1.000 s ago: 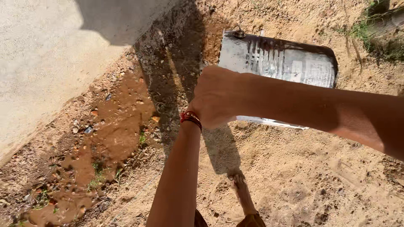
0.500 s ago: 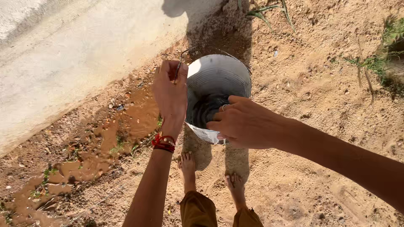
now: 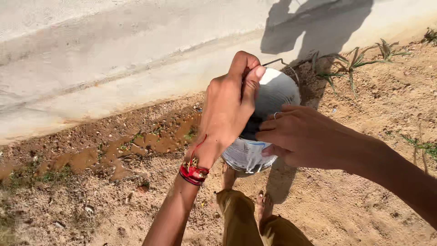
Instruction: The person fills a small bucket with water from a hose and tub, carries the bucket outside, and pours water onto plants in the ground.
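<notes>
Head view: hanging above the sandy ground (image 3: 364,191), close to the concrete edge (image 3: 136,68), metal bucket (image 3: 277,91) tilting mouth-up toward the camera. Left hand (image 3: 230,107) pinching the wire handle (image 3: 273,62) at the rim; right hand (image 3: 305,136) curling fingers over the near rim, equally close. Bucket interior and base mostly hidden behind both hands.

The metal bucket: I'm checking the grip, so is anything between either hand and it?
Nothing visible. The left hand grips the wire handle; the right hand lies directly on the metal bucket rim.

Head camera looks steeply down, close
</notes>
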